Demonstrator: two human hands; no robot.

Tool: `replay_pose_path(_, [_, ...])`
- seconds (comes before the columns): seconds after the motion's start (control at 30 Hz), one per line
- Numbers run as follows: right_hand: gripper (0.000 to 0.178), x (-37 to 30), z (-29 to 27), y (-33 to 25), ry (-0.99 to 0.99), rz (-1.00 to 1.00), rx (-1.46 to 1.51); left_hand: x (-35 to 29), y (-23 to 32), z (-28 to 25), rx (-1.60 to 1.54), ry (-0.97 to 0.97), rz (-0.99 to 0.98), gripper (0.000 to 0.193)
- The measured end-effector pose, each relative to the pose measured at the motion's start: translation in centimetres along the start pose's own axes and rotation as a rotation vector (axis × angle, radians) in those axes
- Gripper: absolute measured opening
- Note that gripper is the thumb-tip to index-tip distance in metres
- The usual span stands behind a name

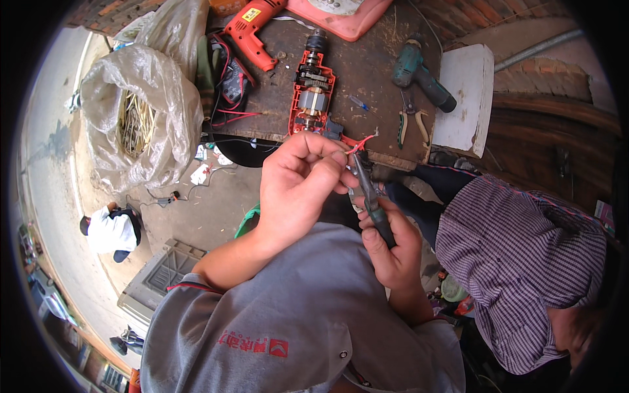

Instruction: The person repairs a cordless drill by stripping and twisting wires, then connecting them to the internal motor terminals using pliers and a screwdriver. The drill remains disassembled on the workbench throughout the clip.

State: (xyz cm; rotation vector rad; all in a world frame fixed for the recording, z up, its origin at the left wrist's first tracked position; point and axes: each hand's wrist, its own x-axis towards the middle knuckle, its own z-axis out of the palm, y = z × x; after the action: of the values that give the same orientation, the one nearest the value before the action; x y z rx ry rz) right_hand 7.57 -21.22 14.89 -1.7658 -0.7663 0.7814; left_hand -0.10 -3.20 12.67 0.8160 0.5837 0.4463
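My left hand (303, 175) is closed in a pinch on a thin wire (356, 145), red where it shows, near the table's front edge. In my right hand (396, 245) I grip pliers with dark green handles (379, 219); their narrow jaws touch or nearly touch the wire beside my left fingertips. Just beyond my hands lies an opened power drill (313, 98), its red half-shell baring the motor, gears and chuck. My fingers hide the wire's lower end, and whether it joins the drill I cannot tell.
On the brown table (367, 72) are a teal cordless drill (419, 75), cream-handled pliers (411, 124), a multimeter (234, 82), a red tool casing (251, 29) and a pink tray (347, 19). A plastic sack of straw (141, 118) stands left. A person in a checked shirt (517, 255) is close at right.
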Motion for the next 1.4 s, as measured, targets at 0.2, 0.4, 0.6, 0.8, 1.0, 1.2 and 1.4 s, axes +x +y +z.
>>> replay_pose_path(0.2, [0.029,-0.2,0.0,-0.5,0.005,0.031,-0.021,-0.2,0.1,0.2,0.008,0.007,0.024,0.007])
replay_pose_path(0.4, [0.015,-0.3,-0.1,-0.3,0.041,0.021,0.01,-0.2,0.0,0.4,0.02,-0.002,0.043,0.007])
replay_pose_path(0.6, [0.018,-0.4,-0.4,-0.4,0.026,0.039,0.03,-0.3,0.2,0.5,0.047,-0.011,0.025,0.01])
replay_pose_path(0.8, [0.017,-0.5,-0.5,-0.5,0.022,0.061,0.085,-0.4,0.2,0.6,0.054,-0.01,0.017,0.01])
replay_pose_path(1.0, [0.015,-0.4,-0.5,-0.2,0.027,0.016,-0.006,-0.3,0.3,0.5,0.066,-0.015,0.009,0.009])
replay_pose_path(1.2, [0.022,-0.1,0.1,-0.1,0.054,-0.066,-0.211,-0.2,0.3,0.6,0.065,-0.011,0.013,0.009])
replay_pose_path(1.4, [0.024,0.1,0.7,0.0,0.078,-0.151,-0.37,-0.2,0.4,0.7,0.055,0.035,0.008,0.009])
